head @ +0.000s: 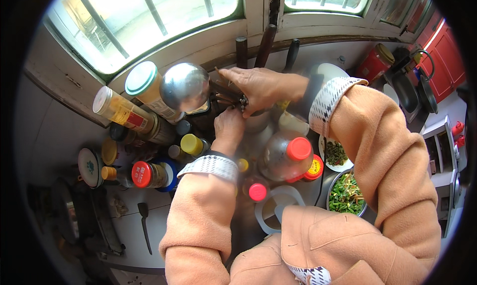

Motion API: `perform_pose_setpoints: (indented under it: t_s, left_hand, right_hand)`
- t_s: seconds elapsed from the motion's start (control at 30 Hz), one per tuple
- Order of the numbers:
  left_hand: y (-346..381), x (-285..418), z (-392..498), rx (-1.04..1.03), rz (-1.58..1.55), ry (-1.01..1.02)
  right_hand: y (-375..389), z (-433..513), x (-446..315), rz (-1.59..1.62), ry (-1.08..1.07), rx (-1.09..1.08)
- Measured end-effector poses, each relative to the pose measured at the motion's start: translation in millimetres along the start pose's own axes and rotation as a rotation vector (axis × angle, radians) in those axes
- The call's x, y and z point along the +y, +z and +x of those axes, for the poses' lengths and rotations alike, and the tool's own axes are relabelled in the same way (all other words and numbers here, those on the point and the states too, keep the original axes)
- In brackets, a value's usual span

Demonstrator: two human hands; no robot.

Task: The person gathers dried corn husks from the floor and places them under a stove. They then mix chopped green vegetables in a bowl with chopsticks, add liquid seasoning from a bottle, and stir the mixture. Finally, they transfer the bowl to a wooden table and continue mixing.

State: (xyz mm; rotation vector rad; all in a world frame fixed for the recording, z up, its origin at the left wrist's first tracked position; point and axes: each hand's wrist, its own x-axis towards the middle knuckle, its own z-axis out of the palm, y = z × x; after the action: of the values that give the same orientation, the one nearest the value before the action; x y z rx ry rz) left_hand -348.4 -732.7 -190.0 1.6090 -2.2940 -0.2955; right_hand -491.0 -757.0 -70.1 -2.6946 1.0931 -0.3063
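Observation:
Near the window wall, both my hands are at a bundle of thin chopsticks (228,94). My right hand (257,85) arches over them from the right, its fingers stretched out and the stick ends between thumb and palm. Just below, my left hand (229,125) is curled against the bundle; its fingertips are hidden, so its grip cannot be made out. A shiny rounded metal ladle bowl (185,86) stands to the left of the sticks. Behind my right hand rise several dark handles, one of them a brown handle (266,44).
Jars and bottles crowd the left, among them a red-lidded jar (148,174). A large red-capped plastic bottle (285,156) stands below my hands. At right are a bowl of chopped greens (344,193) and a plate of dark food (336,154). A black spatula (144,225) lies lower left.

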Motion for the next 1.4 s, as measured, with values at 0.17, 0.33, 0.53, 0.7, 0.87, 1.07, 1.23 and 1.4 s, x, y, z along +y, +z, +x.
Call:
perform_pose_setpoints:
  t_s: [0.17,0.33,0.53,0.7,0.87,1.07,1.23,1.4]
  left_hand:
    - [2,-5,1,0.006,-0.002,0.022]
    - [2,-10,1,-0.023,0.002,0.036]
    - [-1,-6,0,0.005,-0.123,-0.015]
    - [-6,-4,-5,-0.044,-0.079,-0.003]
    - [-12,-12,-9,0.108,-0.426,0.078]
    - [-14,-11,-8,-0.033,-0.378,0.005]
    - [-18,-6,-8,0.076,-0.406,0.06]
    - [-18,2,0,0.005,-0.243,0.003]
  right_hand:
    - [-5,10,7,0.532,0.115,-0.221]
    - [0,18,3,0.415,0.029,-0.32]
    - [8,11,-4,0.207,0.012,-0.157]
    - [1,24,4,0.257,0.038,-0.289]
    - [0,27,4,0.444,0.23,-0.243]
    - [3,31,6,0.424,0.264,-0.302]
    - [7,27,14,0.473,0.212,-0.093]
    - [6,18,21,0.46,0.182,0.0]
